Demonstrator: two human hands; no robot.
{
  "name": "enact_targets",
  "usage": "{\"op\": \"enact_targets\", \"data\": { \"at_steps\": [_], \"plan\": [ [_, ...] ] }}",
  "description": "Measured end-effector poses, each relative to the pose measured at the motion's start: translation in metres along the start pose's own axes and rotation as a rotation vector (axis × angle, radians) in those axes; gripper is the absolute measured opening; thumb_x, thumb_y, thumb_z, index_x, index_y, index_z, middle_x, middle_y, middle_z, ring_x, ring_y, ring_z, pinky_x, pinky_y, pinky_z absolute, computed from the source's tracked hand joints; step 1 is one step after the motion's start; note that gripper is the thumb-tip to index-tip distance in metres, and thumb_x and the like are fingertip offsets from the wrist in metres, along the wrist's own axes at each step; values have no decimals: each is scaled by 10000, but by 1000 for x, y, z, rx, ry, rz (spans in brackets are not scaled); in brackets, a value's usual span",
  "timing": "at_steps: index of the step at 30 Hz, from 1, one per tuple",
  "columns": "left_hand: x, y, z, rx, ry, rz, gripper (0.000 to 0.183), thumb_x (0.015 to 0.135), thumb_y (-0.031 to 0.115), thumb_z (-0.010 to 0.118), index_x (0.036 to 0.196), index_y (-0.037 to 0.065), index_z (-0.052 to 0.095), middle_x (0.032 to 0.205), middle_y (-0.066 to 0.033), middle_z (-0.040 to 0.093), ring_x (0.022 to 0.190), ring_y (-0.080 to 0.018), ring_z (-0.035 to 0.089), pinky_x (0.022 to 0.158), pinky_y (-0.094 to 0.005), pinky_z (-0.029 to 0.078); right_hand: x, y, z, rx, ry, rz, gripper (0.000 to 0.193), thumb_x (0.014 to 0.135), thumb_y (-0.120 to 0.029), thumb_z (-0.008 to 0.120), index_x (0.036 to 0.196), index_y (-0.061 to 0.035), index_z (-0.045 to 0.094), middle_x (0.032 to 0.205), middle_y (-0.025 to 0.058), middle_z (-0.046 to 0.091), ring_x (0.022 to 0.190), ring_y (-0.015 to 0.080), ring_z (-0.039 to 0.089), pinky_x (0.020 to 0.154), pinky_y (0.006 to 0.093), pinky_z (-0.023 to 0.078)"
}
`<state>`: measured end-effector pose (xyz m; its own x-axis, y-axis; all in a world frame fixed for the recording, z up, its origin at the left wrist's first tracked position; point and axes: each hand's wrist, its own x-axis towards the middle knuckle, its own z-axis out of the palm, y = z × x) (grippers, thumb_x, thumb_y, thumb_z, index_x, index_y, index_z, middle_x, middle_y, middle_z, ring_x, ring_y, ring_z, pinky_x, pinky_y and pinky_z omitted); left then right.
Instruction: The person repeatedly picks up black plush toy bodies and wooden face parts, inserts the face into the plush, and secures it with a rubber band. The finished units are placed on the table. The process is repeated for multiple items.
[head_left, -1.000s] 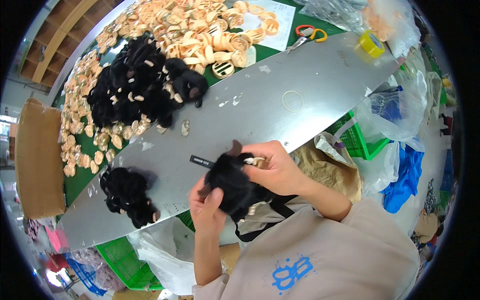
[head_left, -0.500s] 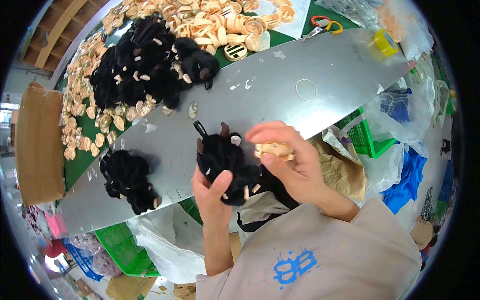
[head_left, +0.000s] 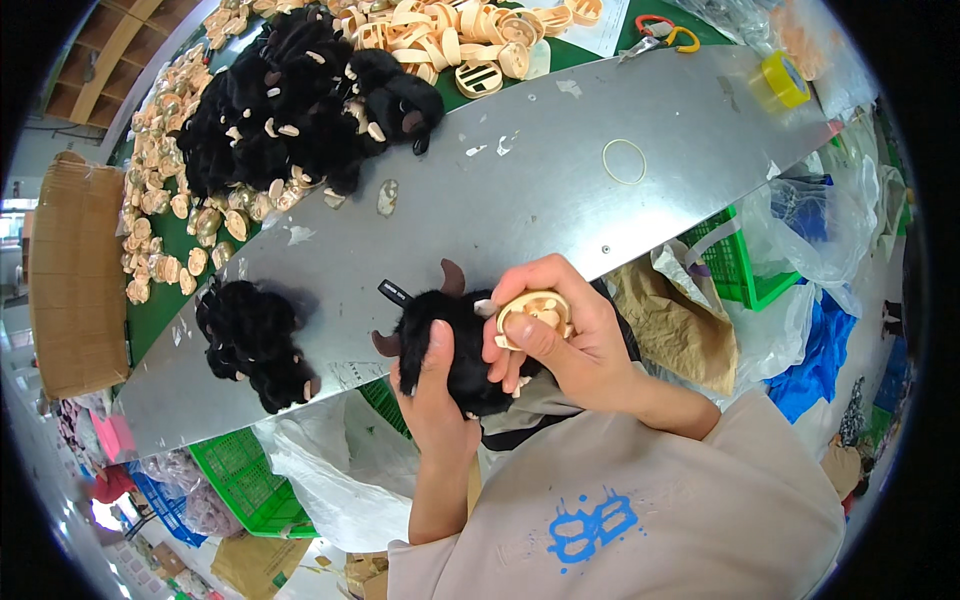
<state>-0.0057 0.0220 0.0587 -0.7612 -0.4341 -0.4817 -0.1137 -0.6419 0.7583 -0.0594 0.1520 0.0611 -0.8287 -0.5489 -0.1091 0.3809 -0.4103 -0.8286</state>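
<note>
In the head view, the left hand is clamped on a black plush toy, seen over the near edge of the grey desk. The right hand, just beside it, grips a round cream plastic part. Grey surface stretches from the toy to a big plush pile at the far edge; a smaller plush cluster lies leftward by the near edge, a thin ring farther right.

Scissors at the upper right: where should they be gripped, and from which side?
Probably by the red and yellow handle loops, coming from the right: the scissors lie with their blades angled left and toward the wearer.
</note>
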Motion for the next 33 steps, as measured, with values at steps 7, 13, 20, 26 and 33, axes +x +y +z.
{"op": "enact_targets", "data": {
  "at_steps": [7,13,20,26,33],
  "plan": [
    [-4,5,-7,-49,-240,-78,217,923,169,602,1051,-7,596,885,-74,631,770,-144,607,697,-281,501,1,-1,-2,-259,-5,-30,247,984,-153,580,1183,-14,539,864,50,645,716,67,607,639,218,515],
    [-9,2,-8,-108,-153,-108,315,997,229,536,1207,-4,554,1081,-90,646,953,-178,643,866,-310,512,1,7,-7,-386,-42,-127,232,986,-230,571,1082,-19,557,835,45,640,694,85,597,617,236,480],
    [-14,-2,-11,-17,-26,42,304,967,179,619,1204,0,554,1088,-79,637,957,-161,633,817,-291,526,1,0,-4,-444,-46,-109,228,981,-230,568,1076,-22,561,836,49,634,721,112,601,641,248,472],
    [-17,-4,-11,199,35,212,307,961,215,634,1177,4,579,1058,-76,643,926,-153,641,785,-275,533,3,3,-4,-645,-65,-244,200,918,-127,624,1078,-21,566,887,97,627,751,187,625,646,286,487],
    [-14,-7,-6,560,37,457,279,972,235,633,1093,-15,609,1006,-49,641,896,-99,597,718,-233,481,14,17,5,-1011,92,-611,396,715,32,694,1087,31,559,928,166,611,773,327,625,642,354,515]
  ]
}}
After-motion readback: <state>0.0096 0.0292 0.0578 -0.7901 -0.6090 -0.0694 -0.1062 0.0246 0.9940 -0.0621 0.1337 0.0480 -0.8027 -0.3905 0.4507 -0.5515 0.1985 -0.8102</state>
